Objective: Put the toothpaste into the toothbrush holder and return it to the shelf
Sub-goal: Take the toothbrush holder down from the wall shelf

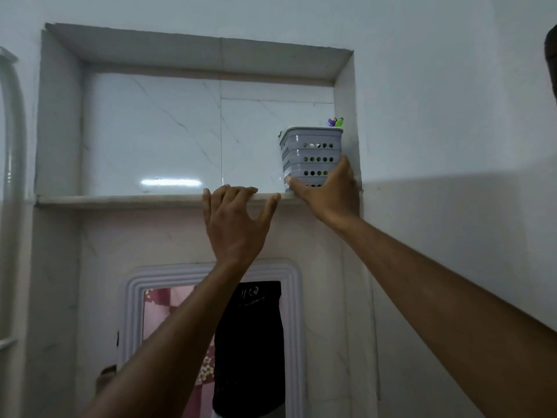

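**Holder on the shelf, right hand around its base**

The grey toothbrush holder (311, 156) stands upright at the right end of the shelf (120, 200), in the right-centre of the frame, tucked close to the right side wall of the tiled niche (150, 131). The right hand (327, 194) is wrapped around its lower part from the front: the thumb lies against the left lower corner and the fingers reach up the right side, so the hand is closed on the holder. The left hand (235, 218) is just to the left of it, near the middle of the frame, touching only the shelf, clear of the holder.

The holder is a perforated plastic basket with rows of round holes in its front wall. Above its rim at the back right corner, small purple and green tips (336, 122) stick out; what they belong to is too small to tell. The toothpaste itself cannot be made out; whether it lies inside cannot be told from here.

Both arms stretch up and forward from the lower corners of the frame. The left hand's fingers are spread and hooked over the front edge of the shelf, thumb out to the right, holding nothing. Below the shelf, at lower centre, a framed mirror (211, 327) hangs on the wall.
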The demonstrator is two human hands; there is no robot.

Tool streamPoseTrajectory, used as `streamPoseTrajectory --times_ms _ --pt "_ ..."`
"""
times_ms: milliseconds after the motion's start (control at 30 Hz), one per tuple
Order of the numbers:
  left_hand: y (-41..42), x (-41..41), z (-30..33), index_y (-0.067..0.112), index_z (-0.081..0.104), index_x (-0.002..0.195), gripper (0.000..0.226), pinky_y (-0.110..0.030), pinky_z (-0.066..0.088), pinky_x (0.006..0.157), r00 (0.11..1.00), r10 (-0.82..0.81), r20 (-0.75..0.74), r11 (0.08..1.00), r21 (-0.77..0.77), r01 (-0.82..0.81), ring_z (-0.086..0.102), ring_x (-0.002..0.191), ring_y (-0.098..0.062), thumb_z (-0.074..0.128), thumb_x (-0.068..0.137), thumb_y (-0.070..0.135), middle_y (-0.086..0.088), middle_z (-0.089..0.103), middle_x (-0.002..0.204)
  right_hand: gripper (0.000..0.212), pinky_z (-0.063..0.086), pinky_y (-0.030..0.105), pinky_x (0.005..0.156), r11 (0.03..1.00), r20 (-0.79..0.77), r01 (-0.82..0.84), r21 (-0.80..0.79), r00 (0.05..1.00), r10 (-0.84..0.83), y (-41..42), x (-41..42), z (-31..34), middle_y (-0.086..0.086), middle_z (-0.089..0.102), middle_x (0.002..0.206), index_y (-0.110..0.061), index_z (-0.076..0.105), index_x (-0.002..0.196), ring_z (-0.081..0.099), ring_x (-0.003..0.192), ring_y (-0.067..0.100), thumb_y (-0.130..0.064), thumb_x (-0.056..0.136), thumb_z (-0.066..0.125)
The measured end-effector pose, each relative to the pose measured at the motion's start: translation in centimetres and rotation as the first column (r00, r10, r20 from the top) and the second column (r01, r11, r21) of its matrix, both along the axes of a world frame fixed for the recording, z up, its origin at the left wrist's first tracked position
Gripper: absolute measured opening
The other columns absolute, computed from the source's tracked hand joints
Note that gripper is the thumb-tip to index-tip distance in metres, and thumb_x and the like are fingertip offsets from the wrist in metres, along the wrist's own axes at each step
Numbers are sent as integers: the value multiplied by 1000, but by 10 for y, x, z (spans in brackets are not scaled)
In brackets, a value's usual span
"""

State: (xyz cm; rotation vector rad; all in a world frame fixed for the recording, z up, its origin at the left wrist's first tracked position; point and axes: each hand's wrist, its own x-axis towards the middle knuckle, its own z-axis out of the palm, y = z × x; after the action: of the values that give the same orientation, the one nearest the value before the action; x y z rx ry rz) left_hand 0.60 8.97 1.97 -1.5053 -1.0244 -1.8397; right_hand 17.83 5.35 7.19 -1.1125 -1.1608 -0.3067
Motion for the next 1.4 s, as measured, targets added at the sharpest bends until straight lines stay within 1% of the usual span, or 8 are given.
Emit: streamPoseTrajectory --times_ms 100,233,333,567,767,967,1167,1400 --pt "-7 -1 2 27 79 115 57 -39 10 132 999 -44 1 998 -44 44 55 133 -13 61 91 76 10 75 118 117 67 44 89 1000 -35 -6 25 999 7 -14 1 1 4 70 134 -15 54 145 73 115 25 -77 52 88" --pt "-29 -4 8 24 75 126 64 -43 14 132 986 -163 -17 971 -178 158 54 137 -16 60 91 76 5 72 131 109 59 38 90 998 -71 -52 43 996 55 -38 4 -6 5 61 140 -12 49 146 67 120 26 -58 61 99" --pt "-57 -3 10 22 69 135 62 -36 41 117 952 -307 -10 934 -195 299 57 134 -16 64 93 68 4 67 140 116 60 45 100 992 -65 -93 89 993 99 -60 10 -12 5 57 147 -12 44 151 66 129 28 -58 60 100" --pt "-118 10 -12 23 63 142 63 -39 50 110 944 -322 -71 923 -245 296 58 132 -15 64 95 65 2 63 145 125 59 37 101 978 -68 -176 115 980 185 -125 33 -52 -3 64 150 -17 44 155 64 127 12 -66 57 104" --pt "-154 15 -87 21 59 146 61 -42 48 110 946 -322 -39 865 -418 277 56 134 -17 65 98 58 -2 61 148 123 59 33 94 972 -77 -234 -9 969 233 -159 51 -143 -7 65 150 -22 45 154 68 127 15 -65 56 105" --pt "-184 10 -185 21 59 144 54 -12 41 85 951 -308 -26 782 -577 237 56 122 -8 67 100 51 -2 64 144 122 62 42 96 946 -121 -278 -169 958 260 -175 53 -243 -6 66 148 -21 46 153 70 127 20 -60 55 107" --pt "-197 -19 -285 16 63 141 59 -30 45 97 963 -269 20 640 -744 195 59 124 -12 65 99 57 -2 66 141 130 64 48 96 876 -184 -339 -343 939 292 -187 37 -346 -5 68 146 -23 46 153 71 127 21 -80 47 94" --pt "-187 -68 -410 16 72 128 45 -30 53 93 953 -263 149 446 -857 257 67 113 -9 68 99 50 2 74 126 120 61 41 97 762 -280 -350 -545 932 228 -179 9 -466 -6 67 142 -19 48 149 70 126 20 -60 54 107"
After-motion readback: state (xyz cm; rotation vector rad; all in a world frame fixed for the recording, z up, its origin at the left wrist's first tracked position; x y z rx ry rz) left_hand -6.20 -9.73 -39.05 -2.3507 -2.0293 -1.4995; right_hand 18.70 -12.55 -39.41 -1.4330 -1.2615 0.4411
